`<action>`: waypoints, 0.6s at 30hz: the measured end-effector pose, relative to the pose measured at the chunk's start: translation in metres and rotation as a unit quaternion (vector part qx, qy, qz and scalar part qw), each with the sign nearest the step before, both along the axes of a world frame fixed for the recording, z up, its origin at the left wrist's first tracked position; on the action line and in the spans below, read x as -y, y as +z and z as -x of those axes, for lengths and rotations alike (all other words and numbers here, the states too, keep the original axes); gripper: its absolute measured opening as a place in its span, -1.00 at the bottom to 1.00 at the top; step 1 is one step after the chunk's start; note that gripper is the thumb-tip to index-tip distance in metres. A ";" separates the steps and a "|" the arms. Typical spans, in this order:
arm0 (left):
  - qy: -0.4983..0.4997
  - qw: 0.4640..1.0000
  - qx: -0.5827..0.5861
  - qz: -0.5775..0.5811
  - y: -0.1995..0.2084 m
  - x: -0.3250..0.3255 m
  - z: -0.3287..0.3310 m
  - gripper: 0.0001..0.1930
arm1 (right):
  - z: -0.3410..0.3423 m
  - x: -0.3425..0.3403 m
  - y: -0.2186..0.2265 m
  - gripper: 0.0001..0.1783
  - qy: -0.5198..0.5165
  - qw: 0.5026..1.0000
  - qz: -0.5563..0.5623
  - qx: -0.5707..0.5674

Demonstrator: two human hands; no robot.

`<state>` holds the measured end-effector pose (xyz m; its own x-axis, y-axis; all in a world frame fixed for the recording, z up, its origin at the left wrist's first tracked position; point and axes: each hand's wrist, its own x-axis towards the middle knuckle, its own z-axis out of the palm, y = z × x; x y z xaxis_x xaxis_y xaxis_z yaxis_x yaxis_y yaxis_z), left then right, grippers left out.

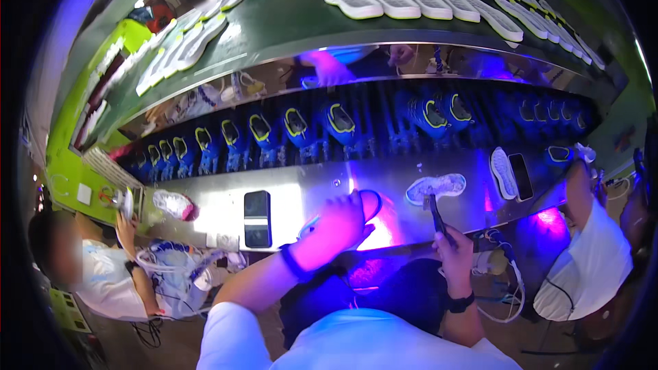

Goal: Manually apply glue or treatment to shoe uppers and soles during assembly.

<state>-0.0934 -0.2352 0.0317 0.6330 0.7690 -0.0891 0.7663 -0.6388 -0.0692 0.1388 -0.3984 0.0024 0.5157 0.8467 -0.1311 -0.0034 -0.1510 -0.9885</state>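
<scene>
My left hand (340,221) is closed around a shoe (371,205), lit pink and purple, above the metal bench. Its rounded end pokes out beyond my fingers, and much of the rest is hidden by the hand. In my right hand (456,252) is the dark handle of a brush (436,215). The brush tip touches or hovers just over a pale shoe sole (449,186) lying flat on the bench; I cannot tell which.
A conveyor (384,138) carrying blue shoes runs behind the metal bench (315,188). Dark phones (258,210) (520,177) and another sole (504,173) lie there. More soles (428,0) line a green surface beyond. People sit at left (110,274) and right (589,260).
</scene>
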 end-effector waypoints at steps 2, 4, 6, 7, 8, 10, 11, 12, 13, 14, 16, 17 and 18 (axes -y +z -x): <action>0.016 0.999 -0.031 -0.035 -0.020 0.014 0.000 -0.34 | 0.016 -0.005 0.009 -0.69 -0.018 1.000 -0.005 -0.023; -0.162 0.959 -0.019 -0.233 -0.057 0.037 0.013 -0.50 | 0.027 0.003 0.018 -0.69 -0.005 1.000 0.003 0.001; -0.308 0.942 0.032 -0.131 -0.061 0.044 0.030 -0.54 | 0.031 0.013 0.015 -0.67 -0.005 0.999 0.005 0.045; -0.348 0.932 0.081 -0.063 -0.063 0.040 0.041 -0.52 | 0.032 0.017 0.015 -0.67 0.001 0.999 0.013 0.049; -0.319 0.930 0.165 -0.075 -0.043 0.036 0.049 -0.51 | 0.029 0.020 0.018 -0.67 0.003 0.997 0.017 0.070; -0.225 0.923 0.308 -0.042 -0.011 0.025 0.072 -0.39 | 0.037 0.019 0.014 -0.67 0.006 0.996 0.029 0.079; -0.162 0.915 0.369 -0.017 -0.001 0.025 0.081 -0.28 | 0.042 0.016 0.012 -0.67 0.008 0.997 0.035 0.073; -0.135 0.904 0.404 -0.026 -0.004 0.028 0.089 -0.24 | 0.049 0.012 0.010 -0.67 0.036 0.994 0.037 0.091; -0.108 0.892 0.437 -0.035 -0.008 0.033 0.097 -0.20 | 0.056 0.010 0.006 -0.67 0.065 0.991 0.039 0.109; -0.086 0.886 0.453 -0.036 -0.013 0.047 0.103 -0.20 | 0.060 0.009 -0.012 -0.68 0.072 0.991 0.030 0.111; -0.059 0.882 0.466 -0.033 -0.023 0.074 0.115 -0.19 | 0.079 -0.001 -0.018 -0.67 0.109 0.983 0.027 0.143; -0.069 0.895 0.440 -0.021 -0.029 0.083 0.122 -0.19 | 0.088 -0.007 -0.021 -0.67 0.143 0.974 0.017 0.178; -0.080 0.906 0.415 -0.007 -0.034 0.091 0.127 -0.18 | 0.092 -0.014 -0.023 -0.66 0.159 0.968 0.044 0.191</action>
